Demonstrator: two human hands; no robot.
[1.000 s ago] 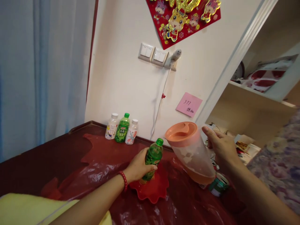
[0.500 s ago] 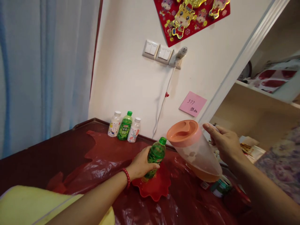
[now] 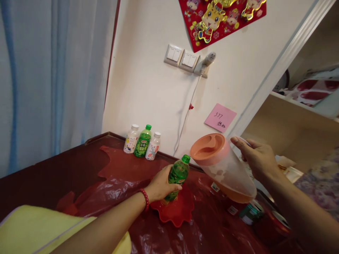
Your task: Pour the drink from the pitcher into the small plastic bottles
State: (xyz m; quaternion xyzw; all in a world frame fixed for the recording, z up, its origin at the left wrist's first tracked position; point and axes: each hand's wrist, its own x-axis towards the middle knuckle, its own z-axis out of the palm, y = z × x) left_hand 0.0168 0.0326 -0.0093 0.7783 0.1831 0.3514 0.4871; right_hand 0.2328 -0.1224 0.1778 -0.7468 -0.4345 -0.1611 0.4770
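Over red scalloped dish (image 3: 177, 214), green bottle (image 3: 179, 173) leaning neck-rightward, left hand's (image 3: 161, 185) fingers gripping it. Right of dish, pitcher (image 3: 231, 173) slanting, orange lid (image 3: 208, 148) pointing up-left, right hand's (image 3: 261, 158) fingers gripping handle. Beyond dish, pink note (image 3: 220, 118) reading "377"; dark-red table (image 3: 79, 157) meeting pale wall (image 3: 143, 88).

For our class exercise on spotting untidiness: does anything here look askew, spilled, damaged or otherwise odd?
The red plastic sheet on the table stands out: it is wrinkled, with a ragged edge that looks torn. I cannot tell whether liquid has spilled in the red dish around the base of the held green bottle.
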